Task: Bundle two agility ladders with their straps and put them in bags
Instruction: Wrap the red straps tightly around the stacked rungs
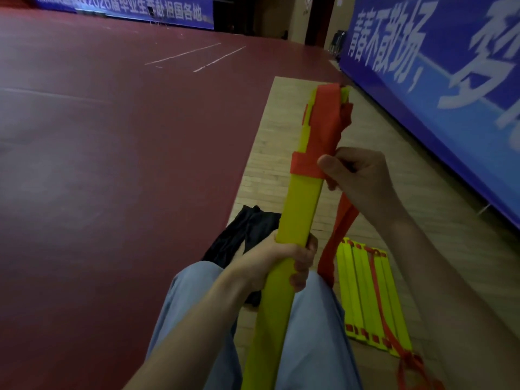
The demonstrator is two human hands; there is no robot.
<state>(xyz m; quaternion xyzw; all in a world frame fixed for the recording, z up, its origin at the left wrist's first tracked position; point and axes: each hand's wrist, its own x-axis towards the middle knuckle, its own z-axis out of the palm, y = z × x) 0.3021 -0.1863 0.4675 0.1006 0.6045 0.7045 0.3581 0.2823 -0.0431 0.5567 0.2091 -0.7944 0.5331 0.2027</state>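
Where a dark red sports floor [112, 136] fills the view from 8 to 12 o'clock, a blue banner [450, 80] with white lettering slants down the wall from 1 to 4 o'clock. Between them a strip of pale wooden floor [270, 164] runs from the centre toward 6 o'clock. The person's legs in light blue trousers [309, 333] lie along it at 6 o'clock.

A first ladder [301, 209], its yellow rungs stacked into one long flat bundle, rises from 6 o'clock and tilts toward 1 o'clock, held above the lap. A second ladder [365, 291] lies on the wood at 5 o'clock, its rungs gathered side by side and not yet tied. A black bag [247, 229] lies crumpled on the floor just left of the bundle, partly under the left knee.

An orange strap [305, 166] circles the bundle once near its upper third. More orange webbing bunches at the top, and a loose tail hangs down at 5 o'clock.

The left hand [281, 260] wraps fully round the bundle's middle. The right hand [357, 175] has its fingers curled at the band, thumb pressed against it, apparently pinching the strap.

The rungs look light, stiff and smooth, likely to slide apart, so a firm mid-bundle grip suits them. The webbing is soft and limp and is best taken close to the wrap.
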